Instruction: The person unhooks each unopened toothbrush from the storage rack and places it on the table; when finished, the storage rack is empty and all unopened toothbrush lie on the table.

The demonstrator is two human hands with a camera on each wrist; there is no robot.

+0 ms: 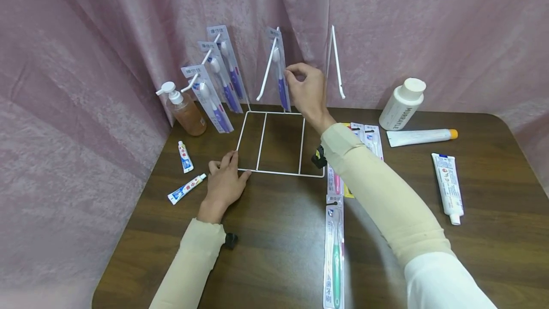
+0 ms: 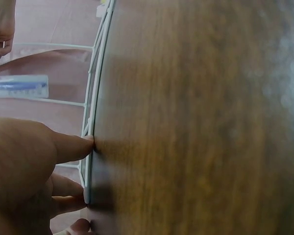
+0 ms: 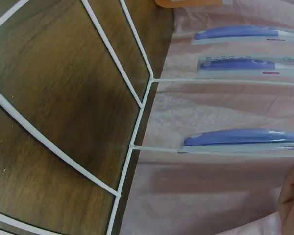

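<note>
Nearest on the desk (image 1: 274, 252) lies a green toothbrush pack (image 1: 334, 252), with more packs (image 1: 364, 139) under the right sleeve. The left hand (image 1: 224, 185) lies flat, its grip spread, fingertips pressing the front corner of the white wire rack (image 1: 279, 171) down onto the wood; the left wrist view shows a finger (image 2: 71, 146) against the wire. Two small tubes (image 1: 185, 170) lie just left of it. Farther back, the right hand (image 1: 305, 90) is raised at the middle hook (image 1: 268, 68), its grip pinching the top of a purple toothbrush pack (image 1: 280, 73) that hangs there. Three like packs (image 1: 216, 85) hang on the left hook, and the right hook (image 1: 337, 61) is bare. A pump bottle (image 1: 184, 108), a white bottle (image 1: 401, 104) and two larger tubes (image 1: 433, 166) stand around. The light rack could tip or slide if the left hand eases while the right tugs; the pack could also slip off the hook's end if its hole is not fully seated.
</note>
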